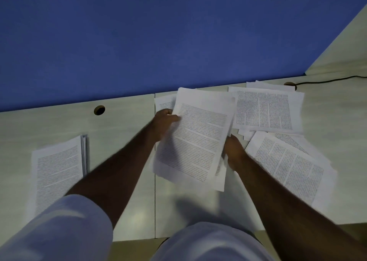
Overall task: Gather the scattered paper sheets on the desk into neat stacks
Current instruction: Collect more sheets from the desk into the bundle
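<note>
paper sheets (195,139) were held above the desk (127,122), left hand (163,122) pinching the far-left edge, right hand (232,151) gripping the near-right. one finished stack (57,167) lay left of the grip; loose sheets (278,133) right of it remained. right fingers hidden, print blurred.

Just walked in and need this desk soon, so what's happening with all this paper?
A person is tidying printed sheets on the desk. Both hands hold one bundle of sheets above the desk: the left hand grips its left edge, the right hand its lower right edge. One finished stack lies to the left. Loose sheets still lie overlapping on the right, by the blue partition, so the job is partway done.
</note>
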